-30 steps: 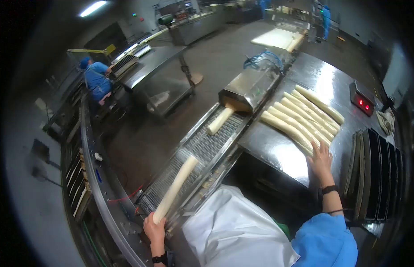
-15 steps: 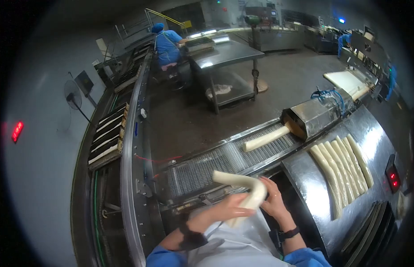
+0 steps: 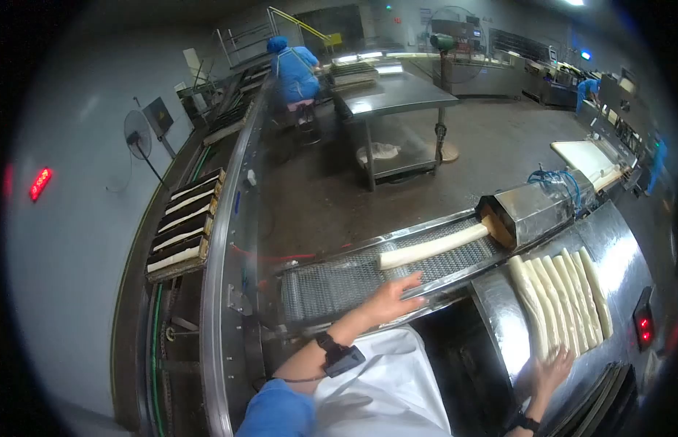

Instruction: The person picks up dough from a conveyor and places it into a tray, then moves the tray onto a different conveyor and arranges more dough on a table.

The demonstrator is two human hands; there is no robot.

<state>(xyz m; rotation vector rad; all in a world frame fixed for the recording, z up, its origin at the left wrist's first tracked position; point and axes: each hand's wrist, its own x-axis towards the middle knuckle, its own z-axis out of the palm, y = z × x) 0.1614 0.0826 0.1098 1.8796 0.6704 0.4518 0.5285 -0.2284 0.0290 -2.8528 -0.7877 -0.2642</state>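
Where left hand (image 3: 392, 296) nears dough log (image 3: 434, 246), outstretched; right hand (image 3: 554, 370) flat, palm-down

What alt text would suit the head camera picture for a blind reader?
A worker's left hand reaches, open, over a mesh conveyor toward a long dough roll sticking out of a steel machine. The right hand lies flat at the near end of a row of dough rolls on a steel table.

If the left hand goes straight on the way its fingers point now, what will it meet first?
Probably the dough log lying on the mesh conveyor; its near end is just beyond the left hand. Depth is unclear, so the hand might pass above it.
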